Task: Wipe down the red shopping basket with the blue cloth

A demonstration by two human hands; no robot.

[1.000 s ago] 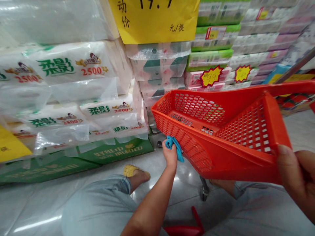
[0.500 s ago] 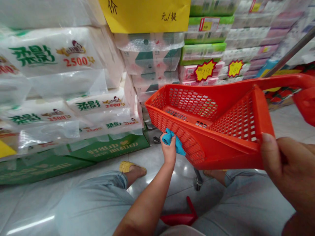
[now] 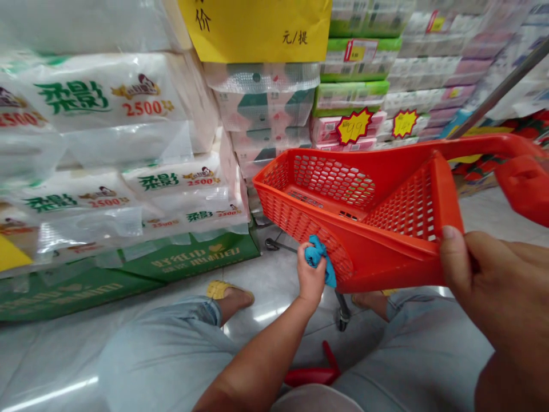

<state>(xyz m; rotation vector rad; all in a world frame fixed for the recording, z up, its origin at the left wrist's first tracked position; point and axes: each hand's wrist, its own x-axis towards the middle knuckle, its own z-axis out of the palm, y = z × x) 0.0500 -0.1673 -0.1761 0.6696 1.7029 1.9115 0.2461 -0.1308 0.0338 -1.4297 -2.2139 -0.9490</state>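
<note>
In front of me stands a red plastic shopping cart (image 3: 394, 268) with perforated walls and nothing in its basket. My left hand (image 3: 311, 274) is closed around a bunched blue cloth (image 3: 318, 254) and presses it to the perforated near side wall. At the cart's rear corner, my right hand (image 3: 484, 274) grips the red rim, thumb on top and the other fingers partly hidden behind it. The cart's handle (image 3: 523, 177) juts out at the right, untouched by either hand.
White tissue packs (image 3: 103, 94) are stacked at the left on a green carton base (image 3: 193, 257). More tissue packs (image 3: 351, 97) with price signs stand behind the cart. A caster wheel (image 3: 343, 318) rests on the tiled floor between my feet, near a red object (image 3: 315, 375).
My left hand with the cloth has slid right and slightly down along the cart's side wall, toward its rear. My right hand keeps its hold on the rim.
</note>
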